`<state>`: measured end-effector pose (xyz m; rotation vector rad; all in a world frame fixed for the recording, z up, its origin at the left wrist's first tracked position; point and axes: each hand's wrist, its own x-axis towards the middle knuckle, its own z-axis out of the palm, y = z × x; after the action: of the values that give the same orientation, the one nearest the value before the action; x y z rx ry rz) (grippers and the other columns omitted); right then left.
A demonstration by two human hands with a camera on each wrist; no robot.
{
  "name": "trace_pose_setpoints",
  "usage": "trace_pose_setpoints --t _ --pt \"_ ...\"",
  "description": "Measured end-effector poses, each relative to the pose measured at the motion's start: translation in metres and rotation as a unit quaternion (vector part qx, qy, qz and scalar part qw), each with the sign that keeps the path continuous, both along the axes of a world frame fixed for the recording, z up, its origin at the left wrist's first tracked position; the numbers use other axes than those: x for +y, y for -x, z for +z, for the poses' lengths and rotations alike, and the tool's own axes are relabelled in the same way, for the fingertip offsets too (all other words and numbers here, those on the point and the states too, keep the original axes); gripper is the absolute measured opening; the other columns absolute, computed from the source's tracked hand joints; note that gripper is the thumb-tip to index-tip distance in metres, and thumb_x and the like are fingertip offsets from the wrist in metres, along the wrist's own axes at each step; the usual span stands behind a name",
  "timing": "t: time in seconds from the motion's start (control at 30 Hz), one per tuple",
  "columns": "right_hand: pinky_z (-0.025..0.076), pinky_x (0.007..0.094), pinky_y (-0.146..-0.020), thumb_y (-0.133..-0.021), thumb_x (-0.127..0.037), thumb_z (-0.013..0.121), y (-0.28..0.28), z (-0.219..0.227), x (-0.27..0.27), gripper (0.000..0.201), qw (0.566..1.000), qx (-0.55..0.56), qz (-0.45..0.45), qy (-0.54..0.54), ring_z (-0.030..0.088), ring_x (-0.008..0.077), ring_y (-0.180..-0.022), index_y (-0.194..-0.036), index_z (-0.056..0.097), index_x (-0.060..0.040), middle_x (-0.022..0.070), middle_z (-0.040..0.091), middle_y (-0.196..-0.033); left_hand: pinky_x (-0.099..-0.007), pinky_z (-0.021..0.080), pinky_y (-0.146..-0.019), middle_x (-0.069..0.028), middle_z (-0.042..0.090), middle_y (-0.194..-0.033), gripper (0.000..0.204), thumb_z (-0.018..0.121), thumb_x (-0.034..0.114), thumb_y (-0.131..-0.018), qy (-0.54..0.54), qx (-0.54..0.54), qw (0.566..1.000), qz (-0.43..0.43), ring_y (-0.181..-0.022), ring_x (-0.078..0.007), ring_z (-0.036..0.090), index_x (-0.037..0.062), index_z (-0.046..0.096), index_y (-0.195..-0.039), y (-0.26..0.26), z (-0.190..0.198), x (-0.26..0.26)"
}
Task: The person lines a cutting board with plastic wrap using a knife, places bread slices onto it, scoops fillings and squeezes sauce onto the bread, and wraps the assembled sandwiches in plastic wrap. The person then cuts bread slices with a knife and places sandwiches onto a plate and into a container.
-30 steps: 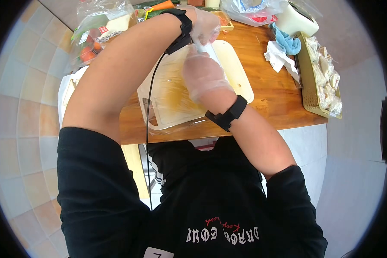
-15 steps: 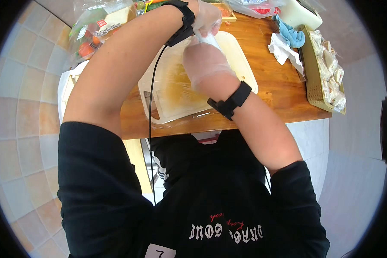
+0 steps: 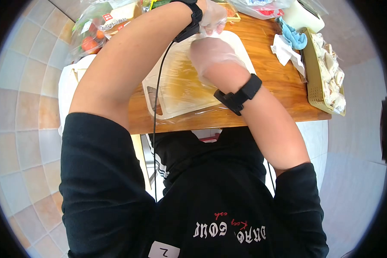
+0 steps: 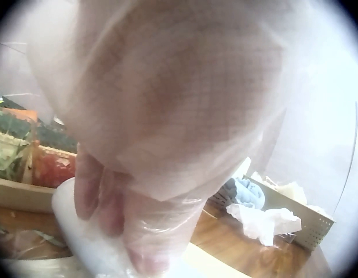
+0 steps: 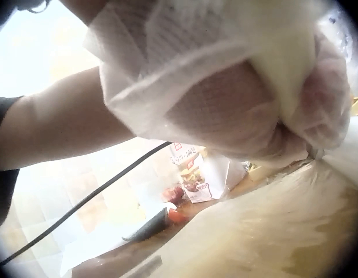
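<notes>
Both hands wear clear plastic gloves and meet at the far part of a cream cutting board (image 3: 161, 112). Clear film covers the board, with a flat yellow layer (image 3: 182, 86) under it. My left hand (image 3: 213, 19) grips a smooth white cylinder (image 4: 80, 231); in the left wrist view its fingers lie bent over it, and one rounded end shows. Nearer my body, the right hand (image 3: 217, 56) is on the same cylinder, its back hiding most of it in the head view. Seen from the right wrist, the right hand looms large, beside the left fingers (image 5: 326, 104). I cannot tell how the right fingers wrap the cylinder.
A bag of vegetables (image 3: 88, 36) and a printed bread package (image 3: 118, 19) stand at the back left. On the right are a basket of wrapped pieces (image 3: 316, 92), a blue cloth (image 3: 294, 36) and white tissue (image 3: 284, 51). A black cable (image 3: 156, 129) hangs across the board's left side.
The right hand has shifted slightly away from my body, closer to the left hand, so less of the white cylinder shows between them. The head view has shifted a little.
</notes>
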<state>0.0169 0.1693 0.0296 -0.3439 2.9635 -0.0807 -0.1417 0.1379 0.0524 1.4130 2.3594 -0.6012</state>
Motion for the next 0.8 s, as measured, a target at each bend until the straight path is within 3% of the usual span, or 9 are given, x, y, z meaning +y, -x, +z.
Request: trace_pose_setpoints --t 0.1,0.17,0.27,0.33,0.43,0.53,0.63,0.7,0.8 --pt "0.060 0.0426 -0.083 -0.088 -0.009 0.066 -0.013 -0.003 0.000 0.018 1.000 0.005 -0.006 -0.001 0.075 0.0361 -0.097 -0.098 0.078 -0.0014 0.0217 0.076 -0.103 -0.0443 0.057 -0.092 0.0033 0.075 -0.121 0.027 0.065 0.031 -0.101 0.044 0.013 0.999 -0.012 -0.112 -0.0210 0.071 0.0288 0.074 -0.127 0.039 -0.036 0.014" --pt "0.060 0.0427 -0.082 -0.088 -0.009 0.066 -0.022 -0.003 0.000 0.017 1.000 0.026 -0.015 0.004 0.075 0.0363 -0.096 -0.097 0.078 -0.0021 0.0212 0.076 -0.102 -0.0440 0.057 -0.091 0.0048 0.075 -0.121 0.027 0.065 0.031 -0.101 0.068 0.014 0.997 -0.041 -0.112 -0.0205 0.071 0.0290 0.074 -0.127 0.038 -0.033 0.014" --pt "0.061 0.0412 -0.078 -0.088 -0.007 0.068 -0.036 -0.005 -0.001 0.024 0.999 -0.007 -0.018 -0.028 0.076 0.0348 -0.093 -0.108 0.075 0.0026 0.0220 0.076 -0.098 -0.0434 0.057 -0.093 0.0062 0.074 -0.124 0.030 0.063 0.031 -0.102 0.044 0.011 0.999 0.011 -0.115 -0.0189 0.070 0.0307 0.072 -0.131 0.008 -0.004 0.006" --pt "0.061 0.0387 -0.073 -0.088 -0.006 0.069 -0.050 -0.013 -0.001 0.041 0.997 0.037 -0.037 -0.052 0.077 0.0325 -0.088 -0.124 0.065 0.0126 0.0237 0.076 -0.094 -0.0430 0.057 -0.093 0.0071 0.073 -0.126 0.032 0.062 0.030 -0.103 0.026 0.006 0.999 0.045 -0.117 -0.0179 0.069 0.0319 0.071 -0.133 -0.008 0.008 0.001" --pt "0.060 0.0361 -0.069 -0.088 -0.004 0.069 -0.065 -0.010 0.003 0.056 0.998 0.024 -0.020 -0.056 0.077 0.0305 -0.085 -0.135 0.053 0.0209 0.0239 0.075 -0.090 -0.0431 0.057 -0.093 0.0070 0.074 -0.127 0.032 0.063 0.031 -0.102 0.003 0.004 1.000 -0.017 -0.117 -0.0185 0.069 0.0325 0.071 -0.133 0.011 -0.010 0.001" --pt "0.062 0.0438 -0.075 -0.082 0.005 0.071 -0.081 0.001 0.005 0.070 0.999 -0.017 -0.044 -0.016 0.076 0.0377 -0.091 -0.144 0.042 0.0182 0.0266 0.073 -0.093 -0.0438 0.057 -0.090 0.0072 0.074 -0.127 0.032 0.061 0.029 -0.104 -0.001 -0.021 1.000 0.006 -0.116 -0.0184 0.070 0.0297 0.071 -0.134 0.002 0.001 -0.001" --pt "0.062 0.0450 -0.074 -0.083 0.006 0.068 -0.098 -0.014 0.007 0.069 0.997 0.010 -0.072 0.013 0.075 0.0379 -0.090 -0.146 0.041 0.0180 0.0254 0.073 -0.091 -0.0414 0.058 -0.088 0.0056 0.074 -0.128 0.035 0.054 0.021 -0.106 0.019 -0.014 1.000 -0.012 -0.115 -0.0169 0.071 0.0250 0.070 -0.137 0.014 -0.007 0.004" --pt "0.061 0.0452 -0.073 -0.087 0.005 0.063 -0.108 -0.017 0.008 0.066 0.996 -0.005 -0.086 0.009 0.075 0.0380 -0.091 -0.148 0.039 0.0157 0.0244 0.072 -0.093 -0.0380 0.058 -0.087 0.0004 0.075 -0.128 0.035 0.054 0.017 -0.106 -0.013 -0.099 0.993 0.057 -0.112 -0.0174 0.073 0.0204 0.071 -0.136 0.019 -0.012 0.004" --pt "0.061 0.0461 -0.074 -0.088 0.005 0.062 -0.123 -0.008 0.008 0.070 0.993 -0.037 -0.112 -0.004 0.074 0.0381 -0.090 -0.153 0.037 0.0119 0.0232 0.072 -0.098 -0.0361 0.058 -0.087 -0.0050 0.074 -0.129 0.035 0.054 0.013 -0.104 -0.038 -0.122 0.990 0.067 -0.111 -0.0189 0.073 0.0159 0.071 -0.135 0.012 -0.005 0.003"
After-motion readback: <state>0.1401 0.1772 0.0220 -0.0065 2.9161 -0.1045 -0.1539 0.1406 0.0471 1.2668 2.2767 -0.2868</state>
